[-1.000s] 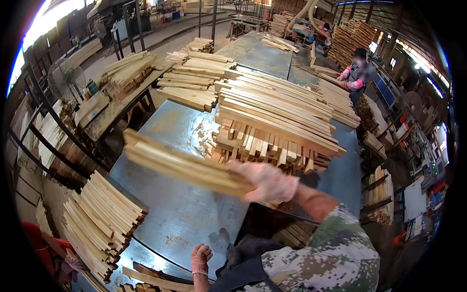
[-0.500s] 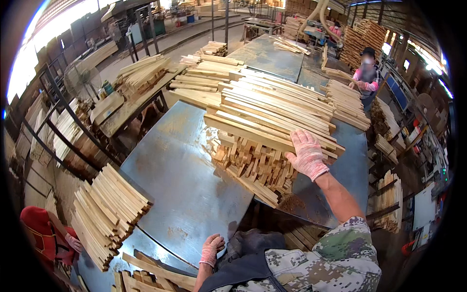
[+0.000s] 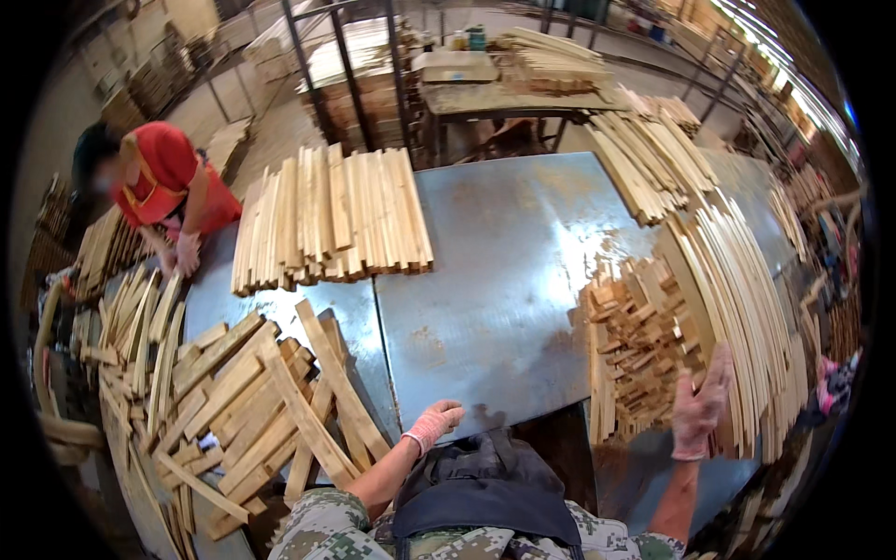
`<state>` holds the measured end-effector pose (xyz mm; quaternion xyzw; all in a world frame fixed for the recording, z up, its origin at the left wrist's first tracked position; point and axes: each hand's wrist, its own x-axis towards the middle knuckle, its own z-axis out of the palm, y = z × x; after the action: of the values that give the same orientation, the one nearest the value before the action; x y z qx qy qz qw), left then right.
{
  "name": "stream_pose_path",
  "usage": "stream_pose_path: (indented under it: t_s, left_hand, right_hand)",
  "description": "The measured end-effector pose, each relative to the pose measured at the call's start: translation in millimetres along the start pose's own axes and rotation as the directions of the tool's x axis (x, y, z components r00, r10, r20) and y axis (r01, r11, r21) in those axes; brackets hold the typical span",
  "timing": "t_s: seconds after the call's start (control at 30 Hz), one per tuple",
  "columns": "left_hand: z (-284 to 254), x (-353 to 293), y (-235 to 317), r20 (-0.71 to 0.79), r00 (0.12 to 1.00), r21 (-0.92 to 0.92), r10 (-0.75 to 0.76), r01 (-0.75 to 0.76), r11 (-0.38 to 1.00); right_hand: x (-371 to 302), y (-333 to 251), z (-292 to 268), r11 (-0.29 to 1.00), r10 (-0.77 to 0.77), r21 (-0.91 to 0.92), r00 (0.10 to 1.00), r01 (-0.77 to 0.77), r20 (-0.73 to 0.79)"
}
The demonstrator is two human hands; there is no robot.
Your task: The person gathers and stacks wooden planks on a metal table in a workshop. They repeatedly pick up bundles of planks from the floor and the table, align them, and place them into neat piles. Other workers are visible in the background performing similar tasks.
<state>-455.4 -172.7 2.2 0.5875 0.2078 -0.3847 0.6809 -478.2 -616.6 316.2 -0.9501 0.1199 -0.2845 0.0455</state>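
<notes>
one left hand (image 3: 432,426), fingers together; right hand (image 3: 698,408), thumb and fingers apart, beside wooden strips (image 3: 746,322)

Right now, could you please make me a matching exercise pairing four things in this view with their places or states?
1. left hand
2. right hand
3. jumbled wood pieces
4. co-worker

A. beside the long stacked strips on the right
B. dressed in red
C. at the near edge of the metal table, mid-view
D. criss-crossed, lower left

Pairs: 1-C, 2-A, 3-D, 4-B
</notes>
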Motion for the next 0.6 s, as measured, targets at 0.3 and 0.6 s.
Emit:
stream_pose_path:
  t_s: [0.3,0.6]
  left_hand:
    - [-109.4,42.8,59.7,-0.33,0.925,0.143,0.188,-0.148,0.979]
    - [-272.6,91.7,238.5,-0.816,0.419,0.453,0.398,0.035,0.891]
  right_hand:
    - [15.5,-128.3,206.0,0.795,-0.289,0.577,0.718,-0.189,0.633]
    - [18.4,-270.7,361.3,0.886,-0.455,0.464,0.211,0.009,0.865]
